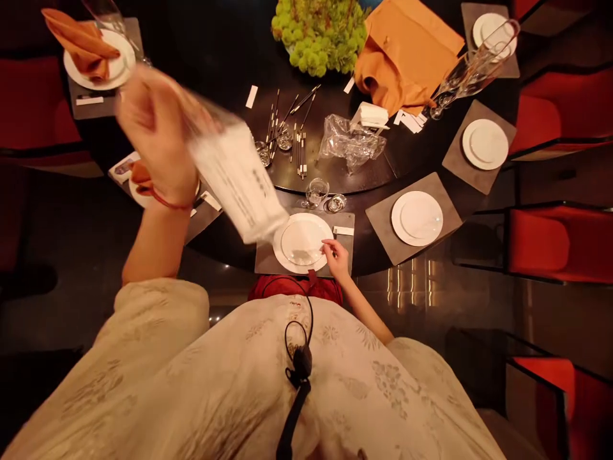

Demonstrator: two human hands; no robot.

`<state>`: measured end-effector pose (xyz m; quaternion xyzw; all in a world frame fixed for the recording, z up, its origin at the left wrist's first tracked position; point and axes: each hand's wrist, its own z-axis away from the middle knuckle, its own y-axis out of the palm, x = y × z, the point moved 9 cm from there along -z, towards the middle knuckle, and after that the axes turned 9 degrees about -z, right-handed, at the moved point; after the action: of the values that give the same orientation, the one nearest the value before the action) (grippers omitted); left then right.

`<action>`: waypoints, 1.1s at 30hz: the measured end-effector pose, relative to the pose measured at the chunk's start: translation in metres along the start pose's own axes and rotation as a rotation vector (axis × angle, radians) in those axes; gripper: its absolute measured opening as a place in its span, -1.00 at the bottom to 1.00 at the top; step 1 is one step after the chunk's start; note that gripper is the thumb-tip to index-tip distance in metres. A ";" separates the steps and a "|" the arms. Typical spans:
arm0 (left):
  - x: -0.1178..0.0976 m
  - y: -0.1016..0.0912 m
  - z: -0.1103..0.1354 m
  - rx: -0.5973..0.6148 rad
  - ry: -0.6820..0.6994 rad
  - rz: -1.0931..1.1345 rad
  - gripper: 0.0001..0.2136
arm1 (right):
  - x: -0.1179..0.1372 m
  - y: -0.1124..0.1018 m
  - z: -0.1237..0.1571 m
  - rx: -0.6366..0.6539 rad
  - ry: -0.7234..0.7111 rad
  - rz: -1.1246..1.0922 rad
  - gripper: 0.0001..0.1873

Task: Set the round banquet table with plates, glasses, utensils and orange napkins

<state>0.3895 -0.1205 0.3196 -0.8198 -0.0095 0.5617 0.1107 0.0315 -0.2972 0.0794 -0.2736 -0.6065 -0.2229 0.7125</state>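
Held up at the left, my left hand (160, 128) is closed on the top of a white printed packet (239, 176). The packet has dark lettering and a clear plastic end; it hangs tilted and blurred by motion, its lower corner overlapping the view of a white plate (304, 239). My right hand (336, 255) is at the right rim of that stacked plate, fingers apart and slightly bent, holding nothing. Whether the fingertips touch the rim, I cannot tell. Beside the hand lies a white-sleeved strip (343, 231) on the grey placemat (268, 263).
Beyond the plate stand a glass (317, 190) and a small glass dish (336, 203). Farther back lie black chopsticks (301, 153), crumpled clear plastic (352, 140), orange napkins (407, 51) and champagne flutes (474, 70). Green flowers (318, 38) fill the centre. Red chairs (555, 243) line the right.
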 end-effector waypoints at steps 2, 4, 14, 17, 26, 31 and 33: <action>0.016 -0.007 0.060 0.238 0.034 0.011 -0.74 | 0.029 0.051 0.004 0.150 -0.084 -0.055 -0.66; 0.052 -0.014 0.121 0.369 -0.040 0.017 -0.63 | 0.047 0.104 0.016 0.333 -0.126 -0.075 -0.59; 0.182 -0.032 0.249 0.420 -0.219 0.055 -0.59 | 0.015 0.193 0.056 0.403 -0.210 0.263 -0.52; 0.174 -0.037 0.244 0.355 -0.122 -0.004 -0.60 | 0.024 0.197 0.052 0.371 -0.273 0.325 -0.72; 0.180 -0.039 0.243 0.296 -0.115 0.003 -0.59 | 0.038 0.210 0.057 0.490 -0.381 0.433 -0.77; 0.183 -0.030 0.235 0.292 -0.133 -0.025 -0.61 | 0.041 0.220 0.049 0.465 -0.366 0.503 -0.88; 0.180 -0.025 0.231 0.338 -0.115 -0.043 -0.63 | 0.045 0.219 0.048 0.433 -0.378 0.513 -0.85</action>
<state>0.2452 -0.0317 0.0792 -0.7556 0.0612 0.5988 0.2583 0.1462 -0.1003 0.1033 -0.2958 -0.6721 0.1504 0.6620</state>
